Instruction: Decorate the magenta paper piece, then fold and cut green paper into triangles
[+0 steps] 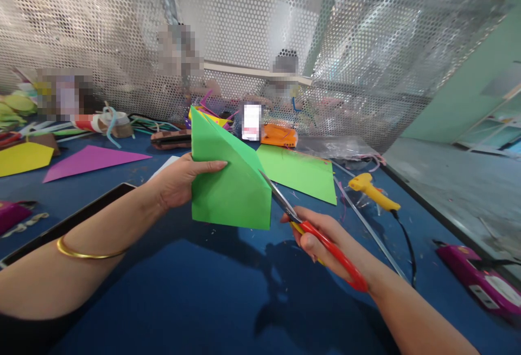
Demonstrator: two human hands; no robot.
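My left hand [179, 181] grips a folded green paper [228, 181] by its left edge and holds it upright above the blue table [171, 300]. My right hand [321, 238] holds red-and-yellow-handled scissors [325, 246]. Their blades [279, 195] touch the paper's right edge. A gold bangle circles my left forearm.
A flat green sheet [301, 173] lies behind the scissors. A yellow glue gun [372, 191] with a black cord lies to the right, beside a long metal ruler [366, 224]. Purple [91, 161] and yellow [22, 158] papers lie at the left. A magenta tool [480, 276] rests at the right edge. A perforated metal screen [366, 62] stands behind, with people beyond it.
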